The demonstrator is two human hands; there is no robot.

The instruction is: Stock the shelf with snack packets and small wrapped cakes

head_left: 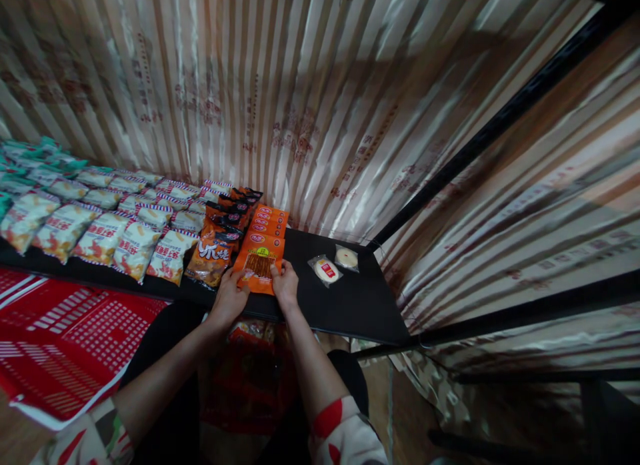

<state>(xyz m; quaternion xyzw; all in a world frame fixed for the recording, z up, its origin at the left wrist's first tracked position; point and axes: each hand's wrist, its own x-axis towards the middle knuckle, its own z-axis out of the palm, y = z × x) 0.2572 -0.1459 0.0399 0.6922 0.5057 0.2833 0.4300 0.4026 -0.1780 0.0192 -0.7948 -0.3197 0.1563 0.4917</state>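
An orange snack packet (259,264) with a clear window and a green label lies at the front of a row of matching packets (266,216) on the black shelf (350,312). My left hand (231,297) grips its lower left edge, and my right hand (285,284) pinches its right edge. Just left of it stands a row of orange and black snack bags (210,255). To the right, two small round wrapped cakes lie flat: one with a red label (326,270) and a paler one (347,258).
Rows of white snack bags (134,248) fill the shelf's left, with green bags (43,155) beyond. A red shopping basket (75,338) sits below left. Black frame bars (480,132) and a striped curtain (300,85) bound the back and right. Red packages (250,378) lie below.
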